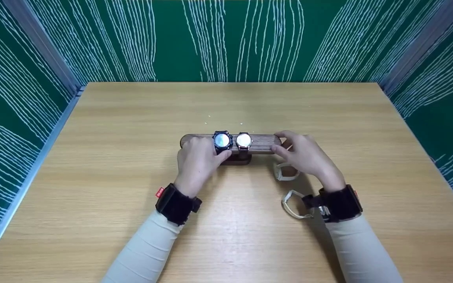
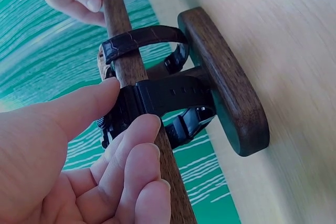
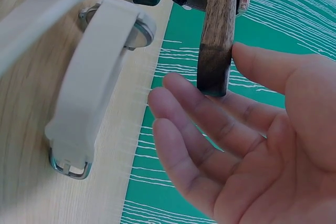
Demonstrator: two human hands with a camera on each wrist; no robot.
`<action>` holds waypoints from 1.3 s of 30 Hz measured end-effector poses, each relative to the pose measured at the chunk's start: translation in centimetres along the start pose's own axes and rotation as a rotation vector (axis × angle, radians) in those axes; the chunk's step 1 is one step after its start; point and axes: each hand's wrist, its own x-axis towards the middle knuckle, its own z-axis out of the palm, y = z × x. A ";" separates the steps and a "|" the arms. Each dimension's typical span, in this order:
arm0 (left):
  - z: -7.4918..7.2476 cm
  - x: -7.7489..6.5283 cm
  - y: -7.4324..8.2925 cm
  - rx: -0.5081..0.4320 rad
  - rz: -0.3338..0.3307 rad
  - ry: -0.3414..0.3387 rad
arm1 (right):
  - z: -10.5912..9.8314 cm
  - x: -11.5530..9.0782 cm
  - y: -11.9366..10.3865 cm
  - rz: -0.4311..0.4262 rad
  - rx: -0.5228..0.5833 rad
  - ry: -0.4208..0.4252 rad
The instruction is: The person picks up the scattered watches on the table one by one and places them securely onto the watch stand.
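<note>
A dark wooden watch stand (image 1: 264, 144) has a horizontal bar above a rounded base (image 2: 226, 82). Around the bar sit a black watch (image 1: 222, 140) and, to its right, a watch with a dark brown strap (image 2: 147, 39). My left hand (image 1: 197, 159) pinches the black watch between thumb and curled fingers, near the bar's left part. At the bar's right end, my right hand (image 1: 307, 154) holds the wood, thumb on one side and fingers at the other; the bar's tip (image 3: 214, 72) shows there.
Two watches with pale straps rest on the wooden table (image 1: 104, 157): one (image 1: 285, 177) just below my right hand, the other (image 1: 289, 210) nearer, by the right wrist. Green panels (image 1: 171, 39) with white lines stand behind and at the sides.
</note>
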 end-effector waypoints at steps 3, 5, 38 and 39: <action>-0.2 -0.1 0.0 0.002 0.003 -0.010 | -0.1 0.0 0.0 0.002 0.005 -0.007; -0.5 -0.1 -0.1 -0.001 0.006 -0.014 | -0.3 -0.1 0.0 0.007 0.007 -0.018; -6.1 1.3 -4.6 -0.210 0.121 0.050 | -0.1 0.0 2.1 -0.076 -0.219 -0.219; -6.1 1.3 -4.6 -0.210 0.122 0.053 | 0.0 0.0 2.1 -0.084 -0.228 -0.223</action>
